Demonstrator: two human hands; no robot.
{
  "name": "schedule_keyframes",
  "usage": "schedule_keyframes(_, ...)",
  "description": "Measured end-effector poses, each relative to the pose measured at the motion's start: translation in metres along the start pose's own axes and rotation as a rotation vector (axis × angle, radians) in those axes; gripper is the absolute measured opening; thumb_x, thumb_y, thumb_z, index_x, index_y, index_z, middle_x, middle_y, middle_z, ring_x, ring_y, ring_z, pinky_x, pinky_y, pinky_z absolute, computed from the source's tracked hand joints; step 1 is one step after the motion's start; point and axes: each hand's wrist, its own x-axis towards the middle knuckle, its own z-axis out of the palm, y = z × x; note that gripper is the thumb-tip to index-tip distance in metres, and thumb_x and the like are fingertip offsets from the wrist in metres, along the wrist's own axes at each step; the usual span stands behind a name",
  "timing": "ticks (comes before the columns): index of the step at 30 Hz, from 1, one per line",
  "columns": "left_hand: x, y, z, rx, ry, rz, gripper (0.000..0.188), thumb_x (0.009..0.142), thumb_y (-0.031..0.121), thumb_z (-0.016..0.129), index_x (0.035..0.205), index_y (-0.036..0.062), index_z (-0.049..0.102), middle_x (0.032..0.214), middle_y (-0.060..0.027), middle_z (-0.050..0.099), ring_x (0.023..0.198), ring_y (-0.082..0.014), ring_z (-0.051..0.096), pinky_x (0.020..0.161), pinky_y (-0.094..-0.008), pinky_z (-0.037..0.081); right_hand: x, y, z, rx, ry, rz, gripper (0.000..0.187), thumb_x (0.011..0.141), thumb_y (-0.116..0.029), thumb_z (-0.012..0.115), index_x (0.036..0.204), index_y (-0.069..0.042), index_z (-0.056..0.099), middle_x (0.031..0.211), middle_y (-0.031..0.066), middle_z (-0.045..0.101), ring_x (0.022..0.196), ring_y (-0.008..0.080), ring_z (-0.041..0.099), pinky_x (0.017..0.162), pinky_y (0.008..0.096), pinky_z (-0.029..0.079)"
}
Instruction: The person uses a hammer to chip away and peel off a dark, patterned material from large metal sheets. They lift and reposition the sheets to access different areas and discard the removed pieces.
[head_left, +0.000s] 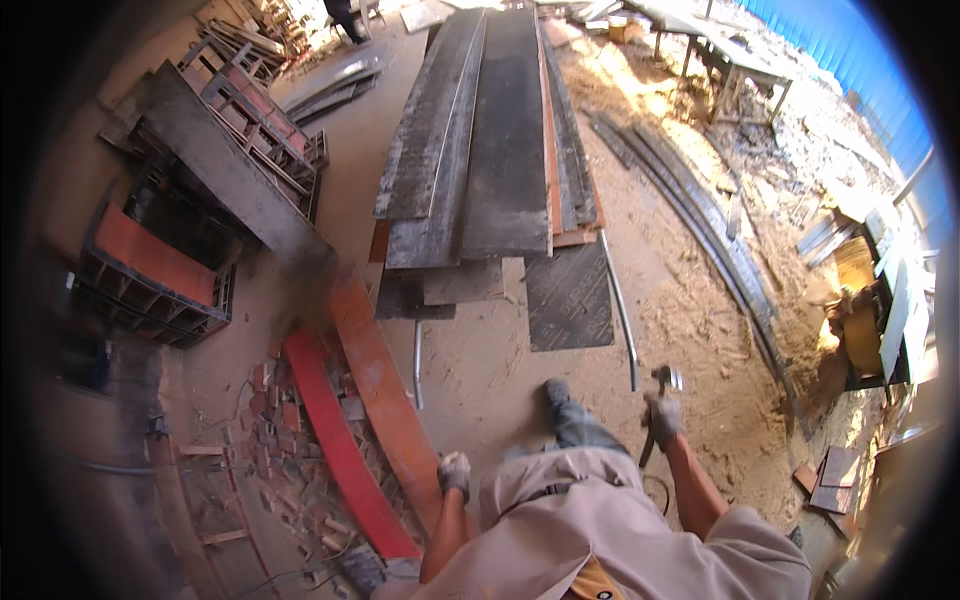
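My right hand point(662, 418), in a grey work glove, is closed round the handle of a hammer point(668, 379). The metal head points up above the fist, and the dark handle runs down below it. My left hand point(454, 474), gloved too, is curled into a fist beside the edge of a long orange board point(385, 385). Whatever that fist may hold is hidden. Ahead of me lies a long stack of dark-faced boards point(508, 150), raised off the ground.
Two metal tubes point(620, 325) stick out near the stack's close end. A red board point(345, 450) lies over wood scraps at left, near orange-topped panel frames point(150, 255). Long strips point(715, 235) lie on sandy ground at right. Farther off stand a workbench point(735, 65) and blue fence point(850, 50).
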Motion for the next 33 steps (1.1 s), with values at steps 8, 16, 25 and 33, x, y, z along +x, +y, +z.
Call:
schedule_keyframes(8, 0.076, 0.213, 0.082, 0.084, 0.063, 0.192, 0.03, 0.095, 0.026, 0.069, 0.116, 0.0056, 0.071, 0.083, 0.0, 0.068, 0.07, -0.0105, 0.062, 0.06, -0.03, 0.05, 0.161, -0.113, 0.165, 0.449, -0.309, 0.123, 0.017, 0.096, -0.022, 0.07, 0.099, -0.008, 0.06, 0.073, 0.0034, 0.061, 0.057, 0.0145, 0.059, 0.052, 0.0305, 0.05)
schedule_keyframes(16, 0.138, 0.436, 0.239, 0.748, 0.224, 0.609, 0.049, 0.093, 0.034, 0.077, 0.128, 0.0015, 0.065, 0.119, -0.0166, 0.074, 0.107, -0.0266, 0.072, 0.095, -0.0396, 0.055, 0.324, -0.136, 0.307, 0.118, -0.039, 0.016, 0.021, 0.091, -0.027, 0.07, 0.104, -0.011, 0.066, 0.065, -0.0012, 0.057, 0.055, 0.0119, 0.056, 0.048, 0.032, 0.044)
schedule_keyframes(25, 0.174, 0.578, 0.347, 1.16, 0.174, 0.618, 0.087, 0.094, 0.064, 0.065, 0.153, 0.0037, 0.043, 0.148, -0.029, 0.054, 0.134, -0.0425, 0.056, 0.11, -0.049, 0.046, 0.371, -0.193, 0.385, 0.215, 0.005, 0.249, 0.018, 0.091, -0.028, 0.072, 0.09, -0.01, 0.068, 0.073, 0.0007, 0.06, 0.06, 0.0141, 0.055, 0.054, 0.0322, 0.043)
schedule_keyframes(33, 0.184, 0.604, 0.357, 0.813, -0.005, 0.523, 0.087, 0.096, 0.08, 0.044, 0.111, -0.0001, 0.074, 0.109, -0.029, 0.073, 0.11, -0.0437, 0.069, 0.092, -0.0487, 0.051, 0.279, -0.289, 0.35, 0.12, -0.142, 0.114, 0.029, 0.1, -0.03, 0.07, 0.081, -0.009, 0.065, 0.069, 0.002, 0.061, 0.059, 0.0133, 0.057, 0.056, 0.0313, 0.047)
